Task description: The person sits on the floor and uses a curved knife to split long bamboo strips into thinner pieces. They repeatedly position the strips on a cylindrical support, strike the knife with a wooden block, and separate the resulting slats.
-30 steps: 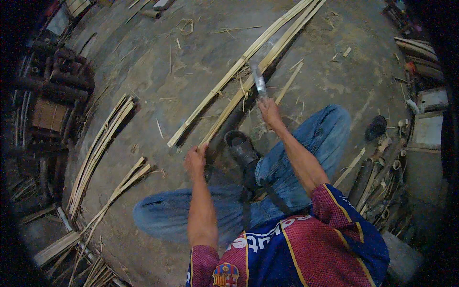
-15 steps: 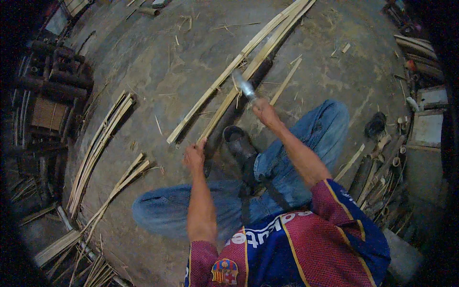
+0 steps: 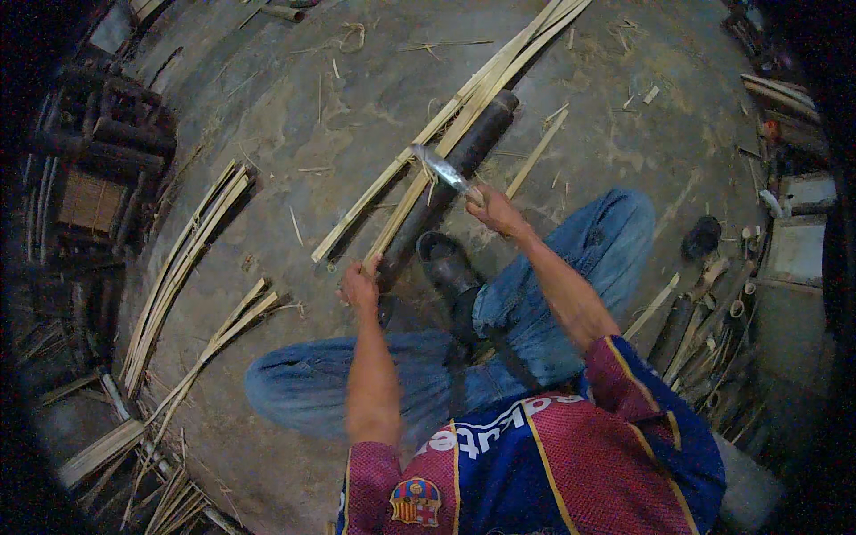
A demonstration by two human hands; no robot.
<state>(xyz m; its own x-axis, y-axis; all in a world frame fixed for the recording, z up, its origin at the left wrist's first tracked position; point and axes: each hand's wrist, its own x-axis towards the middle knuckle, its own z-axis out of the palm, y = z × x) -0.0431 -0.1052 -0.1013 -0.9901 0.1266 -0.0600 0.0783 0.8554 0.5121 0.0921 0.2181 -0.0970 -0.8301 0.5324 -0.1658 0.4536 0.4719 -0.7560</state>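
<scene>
Pinching the near end of a long, flat, pale wooden strip is the left hand, fingers closed, while the right hand wraps firmly round a shiny metal blade slanting across the strip, beside a dark, rounded pole on the stained grey floor

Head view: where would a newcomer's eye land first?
Probably on the shiny blade in the right hand, above the picture's middle, seen crossing a pale strip whose near end the left hand holds. Next, the red-and-blue shirt along the lower edge. Then the dark pole, slanting beside that strip.
</scene>
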